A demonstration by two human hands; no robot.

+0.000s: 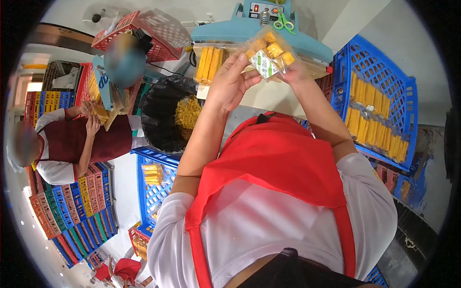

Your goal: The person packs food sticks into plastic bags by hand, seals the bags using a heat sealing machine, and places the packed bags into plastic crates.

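Observation:
A clear plastic bag of yellow snack pieces (pixel 274 49), with a white and green label, is held up tilted in front of a blue sealing machine (pixel 307 44). My left hand (pixel 234 79) is at the bag's left side, its thumb against the plastic and its lower fingers loosely curled. My right hand (pixel 295 73) grips the bag's lower right edge, some of its fingers hidden behind the plastic. Left of my left hand, another bag of yellow sticks (pixel 208 65) lies by the machine. Green-handled scissors (pixel 283 23) rest on top of the machine.
A blue crate (pixel 410 103) with packed yellow sticks stands at right. At left are a black-lined bin (pixel 161 103) with yellow scraps, another blue crate (pixel 142 185) and a red crate (pixel 165 41). A co-worker in a maroon apron (pixel 108 139) works at another sealer. Stacked crates stand beyond.

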